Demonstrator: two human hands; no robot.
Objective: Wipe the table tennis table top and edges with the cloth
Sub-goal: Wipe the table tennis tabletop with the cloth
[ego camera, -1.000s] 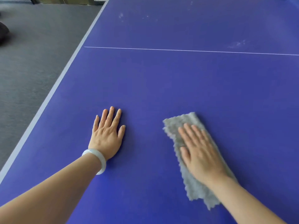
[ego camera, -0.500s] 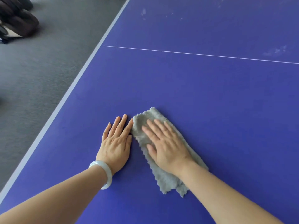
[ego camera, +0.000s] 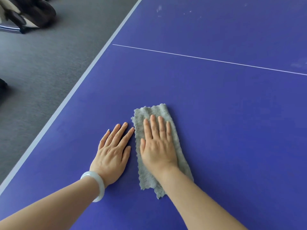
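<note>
- Near the left side of the blue tabletop (ego camera: 216,113), the grey cloth (ego camera: 154,110) lies flat as a folded strip, well inside the pale edge stripe (ego camera: 79,82).
- The right hand (ego camera: 157,146) rests on it palm down, fingers straight and close together, pressing rather than gripping. Cloth shows beyond the fingertips and trails back under the wrist.
- The left hand (ego camera: 113,153) is open and flat on the bare surface just beside the cloth, holding nothing. Its forefinger tip is at the cloth's frayed edge; whether it touches, I cannot tell.
- The step in hand looks like sweeping this near-left patch. Even weight through the whole palm should stop the strip bunching or rolling under.
- Strokes want to overlap and run right out to the stripe and over the rim.
- The bracing hand should keep out of the cloth's path, or it may print the wiped surface.
- Whitish smudges (ego camera: 159,8) beyond the thin white line (ego camera: 207,58) suggest the far part is not yet done.
</note>
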